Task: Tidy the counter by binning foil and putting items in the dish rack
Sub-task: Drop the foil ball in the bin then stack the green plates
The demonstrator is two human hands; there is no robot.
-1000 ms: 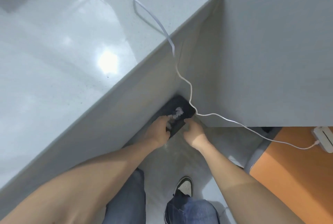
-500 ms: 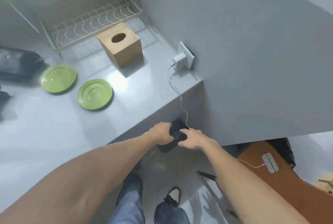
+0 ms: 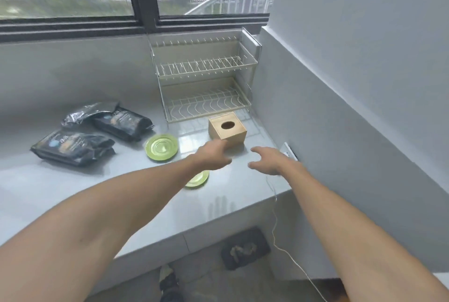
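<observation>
My left hand (image 3: 213, 154) and my right hand (image 3: 268, 160) both hover empty above the grey counter (image 3: 230, 194), fingers spread, just in front of a wooden tissue box (image 3: 227, 130). Behind the box stands a white wire dish rack (image 3: 204, 83) with two empty tiers. One green plate (image 3: 161, 147) lies left of my left hand; a second green plate (image 3: 198, 179) is partly hidden under my left forearm. On the floor below the counter's end sits a black bin (image 3: 245, 248) with crumpled foil (image 3: 243, 249) inside.
Three black foil packets (image 3: 75, 146) lie on the counter's left part. A wall socket (image 3: 289, 152) with a white cable (image 3: 275, 224) hangs down past the counter's right end. A grey wall closes the right side; a window runs along the back.
My hands have risen from the black bin on the floor to above the counter. The view has tilted up from the floor to the rack and window.
</observation>
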